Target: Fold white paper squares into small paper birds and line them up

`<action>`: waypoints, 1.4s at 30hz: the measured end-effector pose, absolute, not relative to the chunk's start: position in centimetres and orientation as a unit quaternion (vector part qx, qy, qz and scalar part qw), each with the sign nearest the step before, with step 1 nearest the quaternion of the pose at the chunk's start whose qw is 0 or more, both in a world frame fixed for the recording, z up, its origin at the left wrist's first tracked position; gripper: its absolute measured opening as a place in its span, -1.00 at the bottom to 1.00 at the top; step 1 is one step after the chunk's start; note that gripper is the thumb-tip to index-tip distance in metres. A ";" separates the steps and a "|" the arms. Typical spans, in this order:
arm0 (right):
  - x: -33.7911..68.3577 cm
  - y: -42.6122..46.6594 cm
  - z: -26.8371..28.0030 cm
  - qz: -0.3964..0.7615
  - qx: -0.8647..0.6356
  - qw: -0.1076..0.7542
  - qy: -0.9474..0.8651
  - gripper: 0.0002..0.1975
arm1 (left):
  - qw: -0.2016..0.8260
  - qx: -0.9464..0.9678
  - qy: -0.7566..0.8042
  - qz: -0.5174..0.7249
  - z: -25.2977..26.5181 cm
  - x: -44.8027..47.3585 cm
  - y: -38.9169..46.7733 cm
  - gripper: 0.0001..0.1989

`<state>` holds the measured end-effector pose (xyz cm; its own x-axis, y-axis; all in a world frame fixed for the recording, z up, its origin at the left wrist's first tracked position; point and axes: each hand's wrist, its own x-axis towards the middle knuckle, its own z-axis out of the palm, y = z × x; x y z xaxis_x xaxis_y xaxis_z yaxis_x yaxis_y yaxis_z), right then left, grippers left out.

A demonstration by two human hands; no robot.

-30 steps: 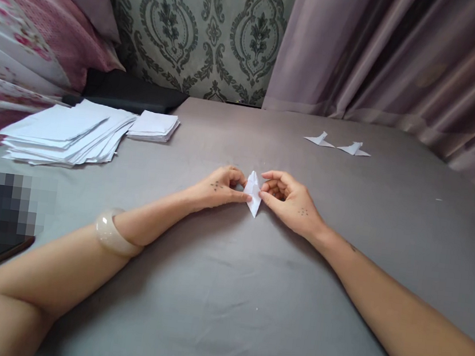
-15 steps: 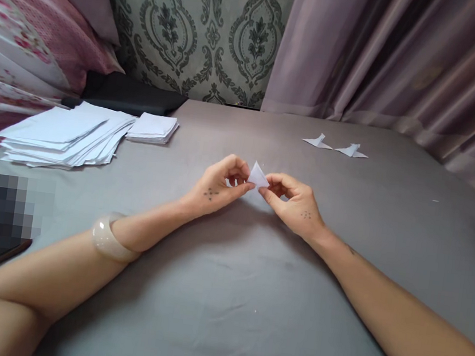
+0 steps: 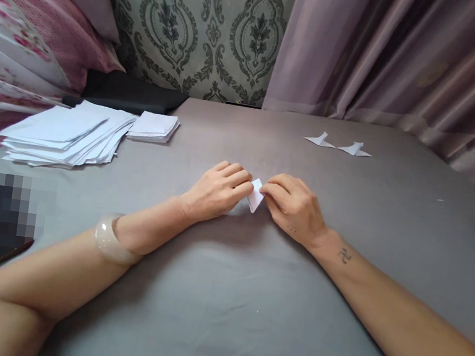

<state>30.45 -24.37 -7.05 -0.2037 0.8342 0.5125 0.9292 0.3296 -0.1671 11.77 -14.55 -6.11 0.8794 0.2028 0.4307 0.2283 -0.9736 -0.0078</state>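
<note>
A small folded white paper [image 3: 254,198] is held between my two hands, a little above the grey cloth surface [image 3: 232,293]. My left hand [image 3: 221,192] pinches its left side, with the fingers curled and the thumb hidden from view. On the other side, my right hand [image 3: 295,205] grips the paper's upper right edge with thumb and forefinger. The paper shows a pointed lower end between the hands. Beyond my right hand lie two folded paper figures, one [image 3: 320,140] on the left and another [image 3: 356,150] beside it.
At the left lies a large pile of white paper sheets [image 3: 59,127], with a smaller stack of paper [image 3: 152,126] against its right side. Behind them is a black flat item [image 3: 131,91]. A purple curtain [image 3: 322,50] hangs along the right rear edge.
Both hands have rolled over, so their backs show more. The paper, pointing up before, now has a point downward and sits slightly lower.
</note>
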 end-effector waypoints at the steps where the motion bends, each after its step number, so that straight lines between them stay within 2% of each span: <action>1: 30.5 -24.4 -7.1 -0.100 -0.572 0.224 -0.782 -0.71 | 0.036 -0.976 -0.099 -0.189 -6.2 11.8 -14.5 -0.70; 4: 30.6 -24.6 -7.1 -0.093 -0.562 0.138 -0.810 -0.70 | -0.005 -0.989 -0.069 -0.129 -6.5 11.9 -14.4 -0.73; 6: 30.6 -24.8 -7.1 -0.069 -0.554 0.128 -0.820 -0.70 | -0.066 -0.987 -0.073 -0.128 -6.5 11.6 -14.3 -0.73; 11: 30.6 -25.4 -6.7 0.000 -0.563 0.171 -0.808 -0.72 | -0.198 -0.964 -0.112 -0.139 -6.3 10.8 -13.9 -0.76; 17: 30.0 -25.5 -6.3 0.053 -0.581 0.225 -0.781 -0.85 | -0.286 -0.938 -0.127 -0.146 -6.2 11.0 -13.3 -0.80; 20: 29.7 -25.5 -6.6 0.057 -0.602 0.253 -0.755 -0.89 | -0.299 -0.931 -0.146 -0.154 -6.3 11.2 -13.2 -0.82; 26: 29.6 -25.0 -7.1 0.117 -0.646 0.296 -0.694 -0.83 | -0.310 -0.920 -0.179 -0.160 -6.5 11.5 -13.3 -0.85; 32: 29.4 -24.6 -6.9 0.174 -0.677 0.321 -0.638 -0.77 | -0.337 -0.903 -0.214 -0.161 -6.8 11.7 -13.2 -0.80; 36: 29.0 -24.4 -6.9 0.174 -0.697 0.327 -0.614 -0.76 | -0.334 -0.896 -0.240 -0.165 -6.8 12.0 -13.5 -0.75; 42: 28.8 -24.1 -7.2 0.162 -0.712 0.323 -0.602 -0.76 | -0.340 -0.888 -0.259 -0.166 -6.9 12.2 -13.6 -0.79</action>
